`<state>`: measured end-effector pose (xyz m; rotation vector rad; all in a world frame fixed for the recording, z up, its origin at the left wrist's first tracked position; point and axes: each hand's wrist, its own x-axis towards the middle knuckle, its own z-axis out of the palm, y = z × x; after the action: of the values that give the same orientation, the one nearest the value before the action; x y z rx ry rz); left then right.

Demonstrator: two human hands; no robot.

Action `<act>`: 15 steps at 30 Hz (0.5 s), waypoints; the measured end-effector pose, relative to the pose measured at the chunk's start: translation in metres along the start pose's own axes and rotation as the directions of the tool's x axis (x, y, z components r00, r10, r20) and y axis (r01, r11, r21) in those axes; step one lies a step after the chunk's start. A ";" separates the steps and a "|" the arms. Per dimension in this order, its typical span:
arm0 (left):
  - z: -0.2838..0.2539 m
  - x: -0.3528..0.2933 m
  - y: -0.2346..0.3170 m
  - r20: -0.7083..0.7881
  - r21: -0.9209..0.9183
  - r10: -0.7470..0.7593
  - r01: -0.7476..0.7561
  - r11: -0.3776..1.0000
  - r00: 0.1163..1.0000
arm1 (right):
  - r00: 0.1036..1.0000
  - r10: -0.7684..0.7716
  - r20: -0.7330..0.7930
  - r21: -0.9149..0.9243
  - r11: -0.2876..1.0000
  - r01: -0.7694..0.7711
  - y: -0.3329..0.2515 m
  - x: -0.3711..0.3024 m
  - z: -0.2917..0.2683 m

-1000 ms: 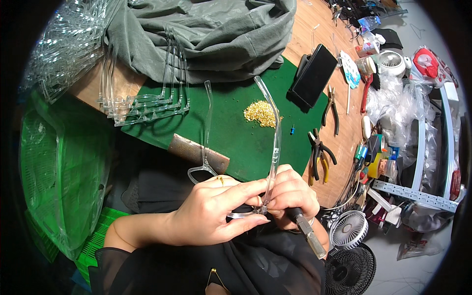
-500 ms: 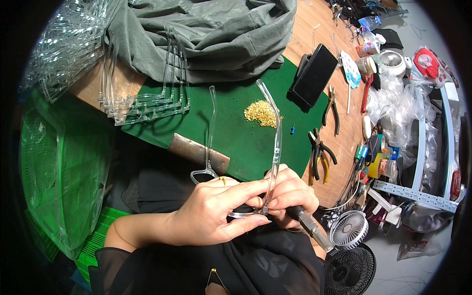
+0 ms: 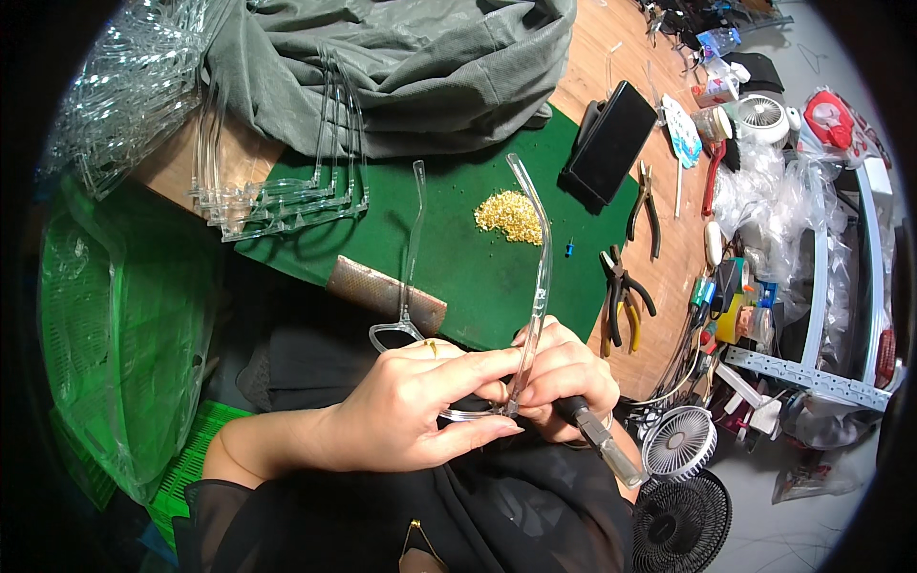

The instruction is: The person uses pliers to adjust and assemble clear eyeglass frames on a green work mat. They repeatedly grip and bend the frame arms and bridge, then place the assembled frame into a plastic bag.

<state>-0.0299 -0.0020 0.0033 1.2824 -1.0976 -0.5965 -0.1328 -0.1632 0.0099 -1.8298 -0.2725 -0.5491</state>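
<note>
A clear plastic eyeglass frame (image 3: pixel 542 277) is held in front of me, both temples pointing away over the green mat. My left hand (image 3: pixel 420 401) pinches its front near the right-hand hinge, fingers above and thumb below; the hand covers much of the rim. Close against that hinge, my right hand (image 3: pixel 564 377) is wrapped round a screwdriver (image 3: pixel 604 444) with a black grip and a metal end slanting to the lower right. The screwdriver's tip is hidden by the fingers. Beyond the hands lies a heap of tiny gold screws (image 3: pixel 509 217).
Several clear frames (image 3: pixel 287 215) stand at the mat's left, beside a grey cloth (image 3: pixel 382 86). A textured block (image 3: pixel 382 294) lies on the mat's near edge. Right are a phone (image 3: pixel 611 143), pliers (image 3: pixel 623 296) and small fans (image 3: pixel 678 444). A green basket (image 3: pixel 124 334) stands left.
The frame's temples have swung slightly to the right at their far ends. Both hands keep their grip in nearly the same place.
</note>
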 end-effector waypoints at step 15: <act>0.000 0.001 -0.001 0.020 -0.007 -0.019 0.019 1.000 1.000 | 0.999 -0.004 0.038 -0.014 1.000 0.005 0.000 0.002 -0.004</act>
<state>-0.0291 -0.0026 0.0022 1.2840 -1.0997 -0.6283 -0.1318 -0.1668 0.0120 -1.8554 -0.2988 -0.5210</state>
